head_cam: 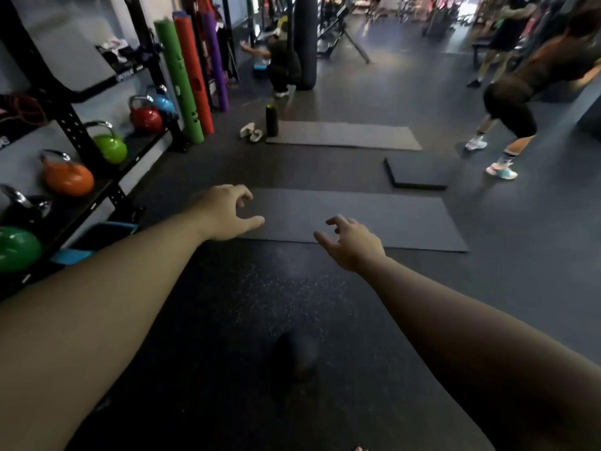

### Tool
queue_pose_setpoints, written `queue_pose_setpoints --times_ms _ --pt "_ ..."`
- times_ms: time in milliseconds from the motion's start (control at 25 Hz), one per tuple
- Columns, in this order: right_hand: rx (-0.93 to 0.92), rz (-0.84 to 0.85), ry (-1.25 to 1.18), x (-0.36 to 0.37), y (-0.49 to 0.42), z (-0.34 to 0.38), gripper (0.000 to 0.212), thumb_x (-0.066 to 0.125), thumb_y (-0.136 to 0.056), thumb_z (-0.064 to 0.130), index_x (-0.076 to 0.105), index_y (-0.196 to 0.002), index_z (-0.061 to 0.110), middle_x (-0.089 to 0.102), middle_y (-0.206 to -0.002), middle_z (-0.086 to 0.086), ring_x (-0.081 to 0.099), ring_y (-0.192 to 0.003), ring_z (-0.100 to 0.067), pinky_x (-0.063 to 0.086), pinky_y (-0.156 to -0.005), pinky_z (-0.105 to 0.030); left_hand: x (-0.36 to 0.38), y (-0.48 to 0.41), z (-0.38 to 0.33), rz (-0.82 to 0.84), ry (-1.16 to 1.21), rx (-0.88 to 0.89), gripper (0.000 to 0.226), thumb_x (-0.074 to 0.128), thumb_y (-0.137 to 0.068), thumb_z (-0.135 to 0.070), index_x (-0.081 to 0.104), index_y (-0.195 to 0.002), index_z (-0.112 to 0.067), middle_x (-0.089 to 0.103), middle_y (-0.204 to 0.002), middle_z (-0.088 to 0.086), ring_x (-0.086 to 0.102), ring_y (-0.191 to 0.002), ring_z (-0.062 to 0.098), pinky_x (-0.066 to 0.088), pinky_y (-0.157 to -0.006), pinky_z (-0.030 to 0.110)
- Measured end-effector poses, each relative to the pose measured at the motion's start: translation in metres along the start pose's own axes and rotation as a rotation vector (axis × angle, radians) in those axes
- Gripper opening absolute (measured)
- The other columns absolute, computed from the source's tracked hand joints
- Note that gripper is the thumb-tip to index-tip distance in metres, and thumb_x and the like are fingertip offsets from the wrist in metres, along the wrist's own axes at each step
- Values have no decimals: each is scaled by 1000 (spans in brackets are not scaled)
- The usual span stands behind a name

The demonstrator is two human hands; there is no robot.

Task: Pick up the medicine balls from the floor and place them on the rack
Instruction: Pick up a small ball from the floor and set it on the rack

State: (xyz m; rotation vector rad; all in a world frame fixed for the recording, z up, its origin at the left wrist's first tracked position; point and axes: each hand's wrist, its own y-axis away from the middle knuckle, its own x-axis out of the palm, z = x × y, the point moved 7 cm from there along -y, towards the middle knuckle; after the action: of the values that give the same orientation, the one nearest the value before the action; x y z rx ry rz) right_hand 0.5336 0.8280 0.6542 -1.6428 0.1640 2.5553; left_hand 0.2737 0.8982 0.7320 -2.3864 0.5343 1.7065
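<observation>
A dark, blurred medicine ball [296, 354] lies on the speckled black floor low in the view, between my two forearms. My left hand [227, 213] reaches forward above the floor, fingers curled apart and holding nothing. My right hand [349, 244] is stretched out beside it, also open and holding nothing. Both hands are well beyond the ball and not touching it. The black metal rack [78, 138] runs along the left wall.
The rack's shelf carries coloured kettlebells: green [109, 146], orange [66, 177], red [145, 117]. Upright foam rollers [185, 83] lean past it. Grey mats [357, 219] lie ahead. A person [510, 102] exercises at right; another person [281, 60] squats by a punching bag.
</observation>
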Motion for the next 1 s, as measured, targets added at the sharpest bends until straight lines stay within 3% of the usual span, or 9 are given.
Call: queue_pose_setpoints --times_ms 240,480,720,1000 --pt "54 228 7 107 -52 -127 73 42 -93 79 48 -148 32 58 -145 -5 58 -128 -32 50 -102 -52 154 -53 20 168 -11 -212 68 63 -86 -76 55 -141 -35 59 -135 -9 61 -113 18 49 -88 38" --pt "114 481 1 295 -71 -210 80 41 -92 83 38 -155 33 48 -154 -6 50 -136 -35 48 -105 -55 341 -84 90 310 58 -340 81 58 -83 -83 48 -149 -38 52 -147 -10 59 -127 19 53 -99 46" --pt "105 551 19 500 -119 -255 91 39 -87 89 30 -160 35 42 -161 -5 43 -143 -36 47 -106 -57 564 -126 170 358 188 -430 89 55 -76 -90 49 -149 -39 51 -149 -11 57 -129 18 50 -98 40" --pt "199 614 36 697 -125 -340 110 33 -73 102 15 -164 43 29 -169 -3 34 -150 -37 45 -106 -60 806 -117 258 424 347 -551 101 51 -78 -92 37 -162 -38 38 -164 -6 45 -146 22 43 -115 44"
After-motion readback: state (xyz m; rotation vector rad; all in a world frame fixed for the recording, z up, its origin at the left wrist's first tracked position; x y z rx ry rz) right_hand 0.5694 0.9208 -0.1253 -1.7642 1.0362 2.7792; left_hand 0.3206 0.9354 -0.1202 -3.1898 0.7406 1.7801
